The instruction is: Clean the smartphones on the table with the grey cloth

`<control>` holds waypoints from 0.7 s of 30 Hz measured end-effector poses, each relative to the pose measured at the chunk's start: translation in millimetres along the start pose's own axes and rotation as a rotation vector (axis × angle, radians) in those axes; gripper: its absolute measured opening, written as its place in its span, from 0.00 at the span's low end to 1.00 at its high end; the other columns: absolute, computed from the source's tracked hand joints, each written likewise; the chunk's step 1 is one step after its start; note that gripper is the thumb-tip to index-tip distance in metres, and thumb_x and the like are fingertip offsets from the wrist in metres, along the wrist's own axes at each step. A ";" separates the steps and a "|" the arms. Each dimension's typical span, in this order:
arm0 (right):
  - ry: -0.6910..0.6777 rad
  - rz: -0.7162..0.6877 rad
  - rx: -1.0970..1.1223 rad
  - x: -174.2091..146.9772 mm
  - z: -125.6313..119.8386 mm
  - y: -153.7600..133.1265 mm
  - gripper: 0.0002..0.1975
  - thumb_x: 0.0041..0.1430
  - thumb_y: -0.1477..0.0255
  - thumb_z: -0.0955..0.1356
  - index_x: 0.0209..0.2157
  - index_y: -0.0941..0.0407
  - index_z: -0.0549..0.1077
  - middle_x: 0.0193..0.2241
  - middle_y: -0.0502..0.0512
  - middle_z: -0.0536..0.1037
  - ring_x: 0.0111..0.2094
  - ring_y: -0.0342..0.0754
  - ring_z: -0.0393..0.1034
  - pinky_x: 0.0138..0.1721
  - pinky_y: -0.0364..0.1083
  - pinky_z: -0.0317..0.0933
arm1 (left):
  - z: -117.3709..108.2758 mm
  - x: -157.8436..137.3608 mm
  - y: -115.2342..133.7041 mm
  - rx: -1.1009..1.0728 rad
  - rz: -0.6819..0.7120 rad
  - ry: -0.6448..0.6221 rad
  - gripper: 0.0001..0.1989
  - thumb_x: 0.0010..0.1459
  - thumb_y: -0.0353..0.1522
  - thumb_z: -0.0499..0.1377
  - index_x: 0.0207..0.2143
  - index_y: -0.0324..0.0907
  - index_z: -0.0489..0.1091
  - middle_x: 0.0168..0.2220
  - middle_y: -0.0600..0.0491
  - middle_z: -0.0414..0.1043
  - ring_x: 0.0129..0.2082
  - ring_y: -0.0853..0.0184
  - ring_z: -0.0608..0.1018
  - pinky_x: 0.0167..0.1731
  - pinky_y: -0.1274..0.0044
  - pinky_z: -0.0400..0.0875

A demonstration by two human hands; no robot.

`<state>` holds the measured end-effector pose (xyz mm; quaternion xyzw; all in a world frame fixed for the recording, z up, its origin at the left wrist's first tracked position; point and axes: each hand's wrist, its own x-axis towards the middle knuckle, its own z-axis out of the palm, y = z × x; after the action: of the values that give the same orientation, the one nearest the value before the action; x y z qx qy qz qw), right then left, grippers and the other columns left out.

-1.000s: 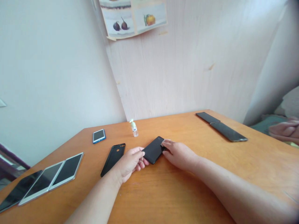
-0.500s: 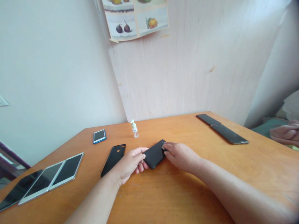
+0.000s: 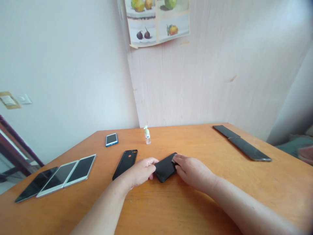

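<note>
Wall (image 3: pixel 73 65): pale, as seen in the head view, and a sheet of fruit pictures (image 3: pixel 157 26) hangs on the wood-grain panel (image 3: pixel 207 81) next to it.
Table (image 3: pixel 195 202): orange-brown wood, far edge running along the wall and panel.
Black phone (image 3: pixel 166 168): sitting on a slant about midway between the table's left and right edges. Can't tell if it's flat down or lifted a bit.
Left hand (image 3: pixel 144 170): pinched tight on the phone's left end, thumb up top, other fingers mostly hidden.
Right hand (image 3: pixel 192 168): fingers bunched together over the phone's right side, pinning a small pale scrap (image 3: pixel 173 158); too tiny to say what it is.
Black case (image 3: pixel 125 164): just left of the left hand.
Left edge: three flat devices (image 3: pixel 58 179) lined up side by side.
Far left corner: blue-edged phone (image 3: pixel 111 139) nearby.
Far edge: little pump bottle (image 3: pixel 147 136), upright.
Right edge: two dark slabs (image 3: pixel 249 149) end to end, reaching toward the far right corner.
</note>
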<state>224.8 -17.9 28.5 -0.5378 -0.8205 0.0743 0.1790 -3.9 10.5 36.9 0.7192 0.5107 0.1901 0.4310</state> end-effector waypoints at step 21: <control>-0.021 0.009 -0.026 -3.0 2.7 -1.6 0.19 0.60 0.75 0.60 0.51 0.59 0.72 0.53 0.63 0.74 0.54 0.54 0.69 0.54 0.49 0.61 | 0.1 -1.4 -2.2 0.365 0.152 0.048 0.13 0.56 0.32 0.52 0.40 0.45 0.74 0.36 0.53 0.78 0.37 0.63 0.76 0.32 0.78 0.65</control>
<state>223.5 -21.1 25.9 -0.5430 -0.8207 0.0703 0.1632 -5.6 9.5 35.2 0.8172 0.4911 0.1436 0.2654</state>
